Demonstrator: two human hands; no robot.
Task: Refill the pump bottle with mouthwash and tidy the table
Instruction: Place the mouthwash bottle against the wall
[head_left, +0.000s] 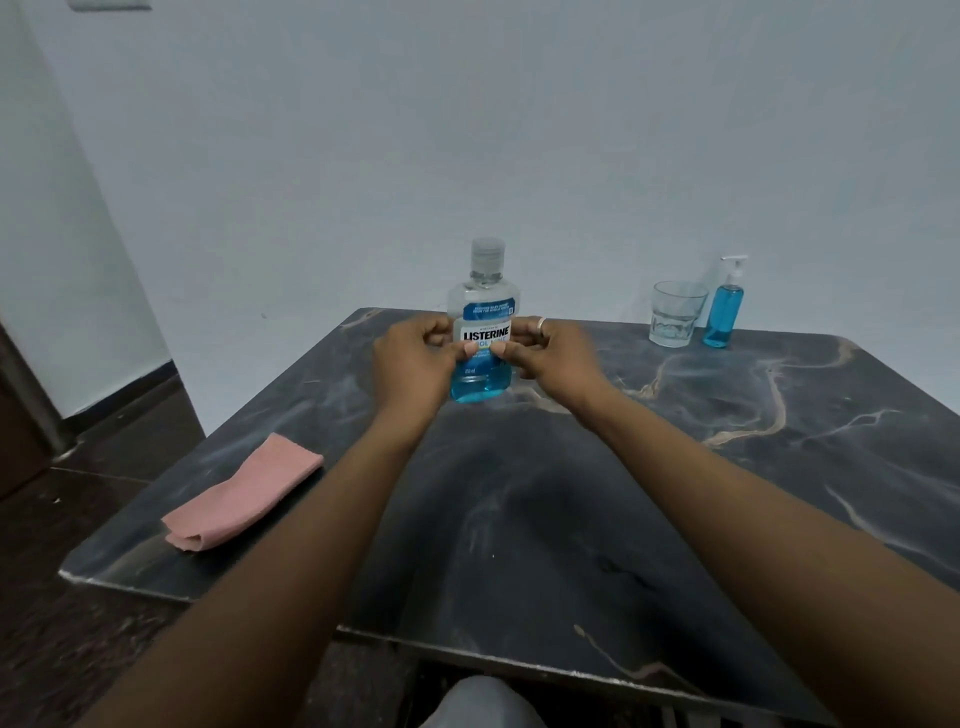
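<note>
A clear mouthwash bottle (483, 306) with a blue label and a capped top stands upright on the dark marble table (519, 493), with a little blue liquid left at its bottom. My left hand (410, 364) and my right hand (550, 353) grip its sides, thumbs on the label. A small pump bottle (724, 312), nearly full of blue liquid, stands at the table's far right with its white pump on.
An empty drinking glass (675, 314) stands just left of the pump bottle. A folded pink cloth (244, 491) lies near the table's left edge. A white wall rises right behind the table, and dark floor lies to the left.
</note>
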